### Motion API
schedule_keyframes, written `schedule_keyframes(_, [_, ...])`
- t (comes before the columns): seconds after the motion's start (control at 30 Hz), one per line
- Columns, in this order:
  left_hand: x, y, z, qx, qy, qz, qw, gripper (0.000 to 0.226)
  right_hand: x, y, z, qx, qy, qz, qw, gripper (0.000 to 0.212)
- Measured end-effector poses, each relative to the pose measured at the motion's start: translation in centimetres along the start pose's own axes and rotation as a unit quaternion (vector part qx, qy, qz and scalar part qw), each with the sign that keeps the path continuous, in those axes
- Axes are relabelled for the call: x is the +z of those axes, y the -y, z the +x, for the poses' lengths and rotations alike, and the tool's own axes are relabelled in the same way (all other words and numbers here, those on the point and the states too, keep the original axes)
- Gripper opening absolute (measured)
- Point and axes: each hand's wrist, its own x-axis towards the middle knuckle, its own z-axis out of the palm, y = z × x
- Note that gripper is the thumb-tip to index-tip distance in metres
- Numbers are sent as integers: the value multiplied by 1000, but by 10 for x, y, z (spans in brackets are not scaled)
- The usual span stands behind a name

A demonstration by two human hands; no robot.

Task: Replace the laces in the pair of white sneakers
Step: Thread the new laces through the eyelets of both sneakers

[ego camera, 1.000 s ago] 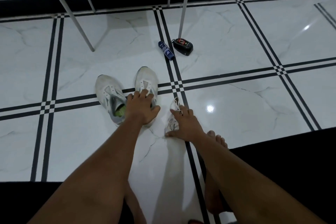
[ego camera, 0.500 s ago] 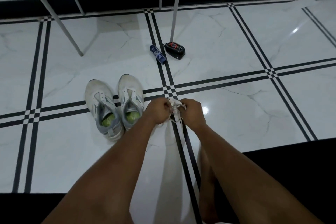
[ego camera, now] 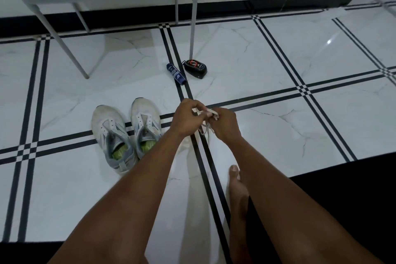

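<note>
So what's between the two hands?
In the head view, a bunch of white laces is pinched between the left hand and the right hand, with loose ends hanging down.

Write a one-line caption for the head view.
Both hands hold white laces above the floor beside two unlaced white sneakers.

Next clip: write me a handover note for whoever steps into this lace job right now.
Left hand and right hand: both pinch the bundle of white flat laces above the floor.
The pair of white-and-grey sneakers with green insoles stands side by side left of the hands, eyelets bare.
Done: old laces seem out.
Left: untangle the bundle, thread both shoes.
</note>
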Motion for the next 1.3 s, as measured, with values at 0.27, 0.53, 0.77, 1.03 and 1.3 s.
schedule_keyframes(0.27, [-10, -3, 1, -48, 65, -49, 995, 26, 0, -1, 2, 32, 32, -23, 999, 26])
schedule_keyframes(0.53, [-27, -21, 7, -155, 35, -167, 973, 12, 1, 1, 3, 48, 41, -102, 993, 31])
schedule_keyframes(0.77, [-29, 7, -12, -159, 95, 53, 981, 21, 15, -13, 5, 49, 40, -147, 987, 40])
schedule_keyframes(1.03, [-12, 61, -43, -134, 197, 205, 949, 21, 67, -44, -30, -57, 117, -323, 937, 50])
schedule_keyframes(1.3, [-11, 52, -29, -153, 140, 154, 966, 24, 35, -18, -4, 21, 79, -147, 986, 15])
